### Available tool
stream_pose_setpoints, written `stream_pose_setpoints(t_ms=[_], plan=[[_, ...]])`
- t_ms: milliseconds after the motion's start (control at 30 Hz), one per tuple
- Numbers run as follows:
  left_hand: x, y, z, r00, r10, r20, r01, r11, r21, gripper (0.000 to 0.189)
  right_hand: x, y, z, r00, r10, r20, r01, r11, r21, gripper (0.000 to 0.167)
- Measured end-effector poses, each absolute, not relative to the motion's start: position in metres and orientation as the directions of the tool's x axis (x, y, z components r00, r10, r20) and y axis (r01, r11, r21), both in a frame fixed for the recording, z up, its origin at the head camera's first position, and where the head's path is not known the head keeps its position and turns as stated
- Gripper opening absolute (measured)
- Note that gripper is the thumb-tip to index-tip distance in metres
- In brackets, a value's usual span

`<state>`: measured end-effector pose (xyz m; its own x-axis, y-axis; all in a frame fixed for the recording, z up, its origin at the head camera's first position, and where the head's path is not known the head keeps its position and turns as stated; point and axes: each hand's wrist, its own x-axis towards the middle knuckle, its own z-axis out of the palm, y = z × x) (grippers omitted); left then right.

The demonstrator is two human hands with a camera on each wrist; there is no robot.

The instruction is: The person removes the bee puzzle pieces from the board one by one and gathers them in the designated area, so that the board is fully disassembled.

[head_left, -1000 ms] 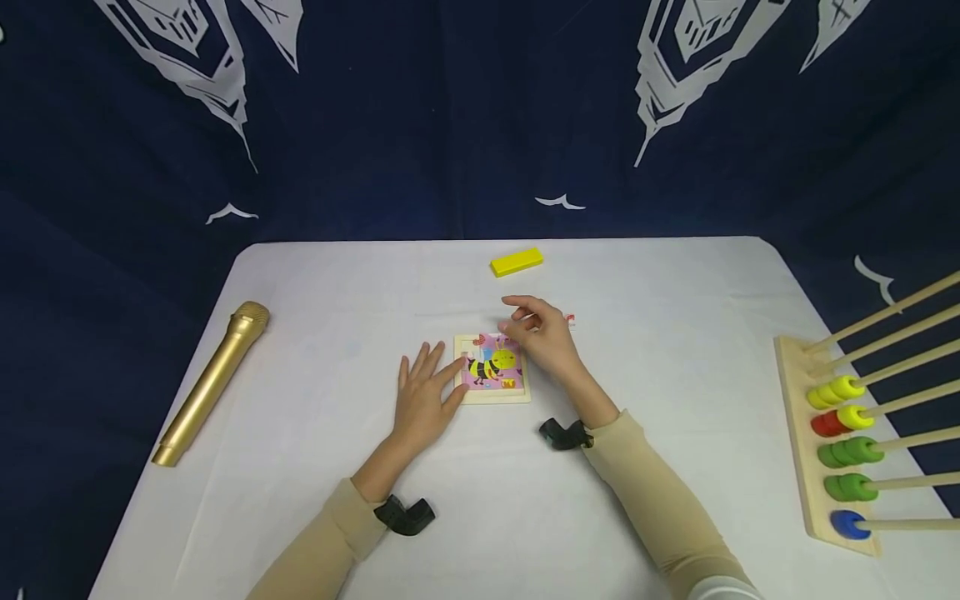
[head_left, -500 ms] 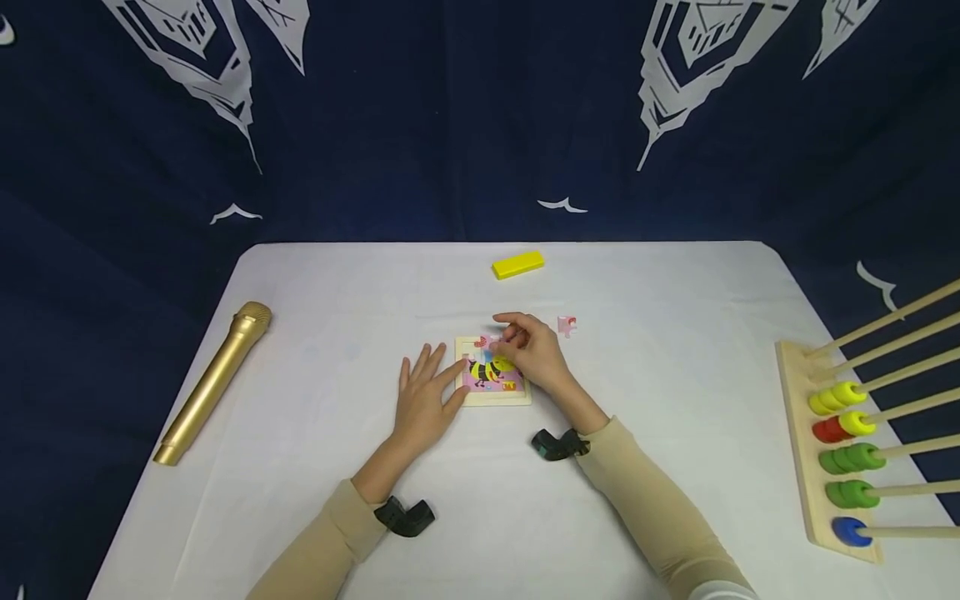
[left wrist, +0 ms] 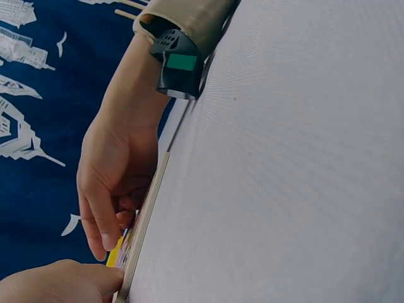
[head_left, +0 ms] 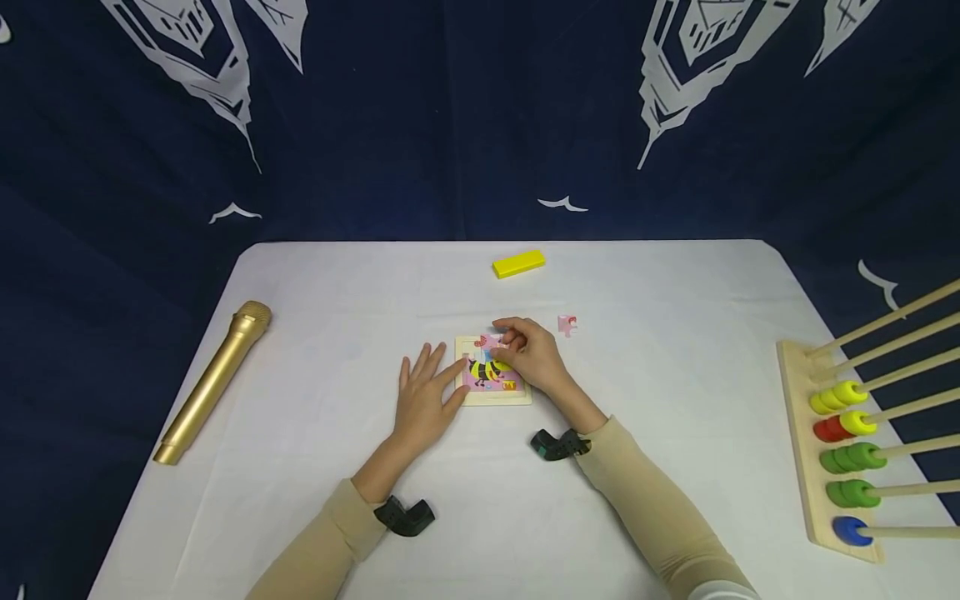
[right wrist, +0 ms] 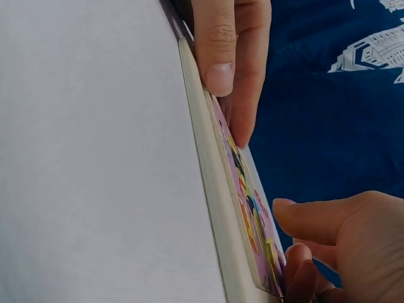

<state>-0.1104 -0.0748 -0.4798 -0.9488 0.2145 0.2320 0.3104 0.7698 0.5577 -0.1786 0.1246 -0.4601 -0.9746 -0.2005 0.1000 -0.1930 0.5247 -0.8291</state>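
A square wooden jigsaw puzzle [head_left: 480, 398] with a bee picture lies mid-table in the head view, its upper right partly hidden by my right hand. My left hand [head_left: 422, 406] lies with fingers spread at the puzzle's left side, forefinger and thumb on its frame. Over the upper right part hovers or rests my right hand [head_left: 534, 357], thumb and forefinger apart, other fingers loosely bent. In the right wrist view those bent fingers [right wrist: 299, 265] are at the puzzle's edge [right wrist: 211, 183]; no piece shows between them. A loose pink jigsaw piece [head_left: 567, 325] lies right of the puzzle.
A yellow block [head_left: 518, 264] lies near the table's far edge. At the left is a gold microphone [head_left: 213, 379]. A wooden bead stacker [head_left: 798, 442] with upright rods and coloured beads stands at the right edge. White cloth [head_left: 337, 333] covers the table.
My right hand has shifted slightly left and down over the puzzle, uncovering the loose pink piece. During the last half second it has barely moved. My left hand has stayed in place.
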Motion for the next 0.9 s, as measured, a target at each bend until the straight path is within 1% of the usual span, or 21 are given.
stream_pose_setpoints(t_ms=[233, 533, 900], plan=[[-0.1109, -0.0757, -0.4797, -0.947, 0.217, 0.237, 0.314, 0.777, 0.545, 0.041, -0.1795, 0.1245, -0.4629, -0.965, -0.220, 0.145, -0.248, 0.569, -0.784, 0.037], [-0.1102, -0.0751, -0.4801, -0.950, 0.213, 0.227, 0.306, 0.774, 0.555, 0.041, -0.1779, 0.1227, -0.4600, -0.962, -0.223, 0.155, -0.263, 0.627, -0.733, 0.030], [-0.1106, -0.0750, -0.4813, -0.952, 0.211, 0.222, 0.302, 0.774, 0.557, 0.042, -0.1779, 0.1209, -0.4576, -0.958, -0.234, 0.167, -0.282, 0.654, -0.702, 0.024]])
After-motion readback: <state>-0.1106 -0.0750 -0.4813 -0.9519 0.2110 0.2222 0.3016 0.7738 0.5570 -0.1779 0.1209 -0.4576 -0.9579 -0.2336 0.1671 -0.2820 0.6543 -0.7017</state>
